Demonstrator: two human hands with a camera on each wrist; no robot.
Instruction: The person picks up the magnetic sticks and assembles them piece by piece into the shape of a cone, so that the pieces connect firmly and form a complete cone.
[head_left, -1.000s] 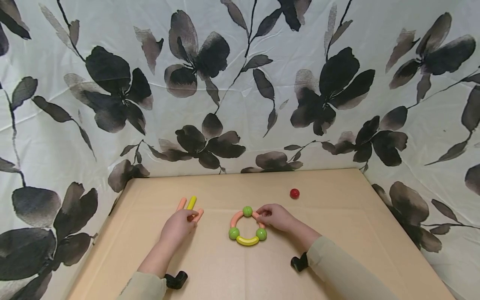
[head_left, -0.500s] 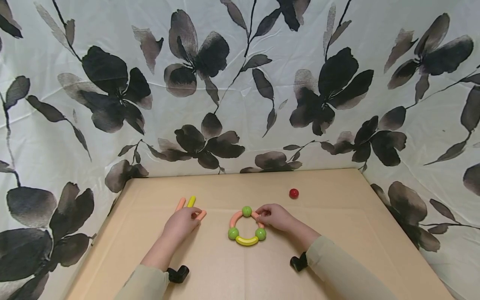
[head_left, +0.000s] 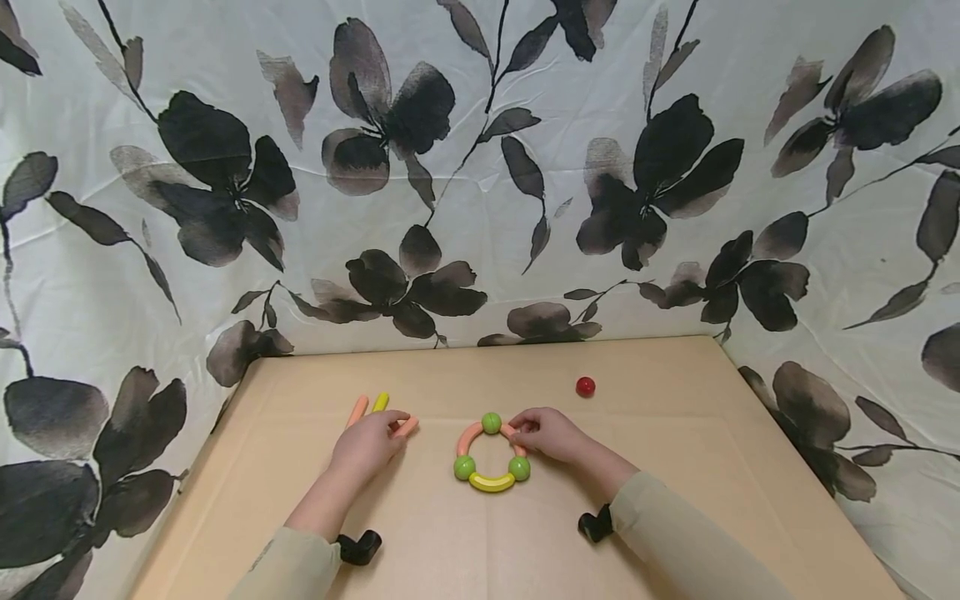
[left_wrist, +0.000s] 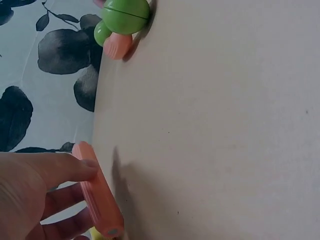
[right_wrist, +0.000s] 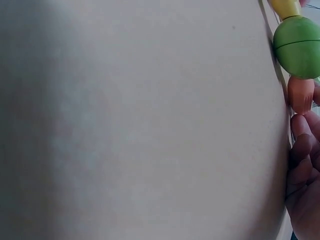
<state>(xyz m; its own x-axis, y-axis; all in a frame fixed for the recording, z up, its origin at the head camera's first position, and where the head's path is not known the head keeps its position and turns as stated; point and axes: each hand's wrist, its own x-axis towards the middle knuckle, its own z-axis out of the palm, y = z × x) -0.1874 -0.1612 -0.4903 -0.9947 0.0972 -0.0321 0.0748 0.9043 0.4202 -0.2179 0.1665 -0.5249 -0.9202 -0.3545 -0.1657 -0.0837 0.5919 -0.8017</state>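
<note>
My left hand pinches a straight orange rod between thumb and fingers, tilted over the table. Just beyond that hand lie another orange rod and a yellow rod, both partly covered by it. At mid-table sits a ring of three green balls, two curved orange pieces and one curved yellow piece. Thumb and fingers of my right hand pinch the ring's right-hand orange piece, partly hiding it.
A red ball lies toward the back right of the tan tabletop. Behind and beside the table hangs a white cloth with dark flowers. Each wrist wears a black camera mount.
My left hand has moved slightly right with the orange rod, away from the other two rods. My right hand stays on the ring, which has not moved on the table.
</note>
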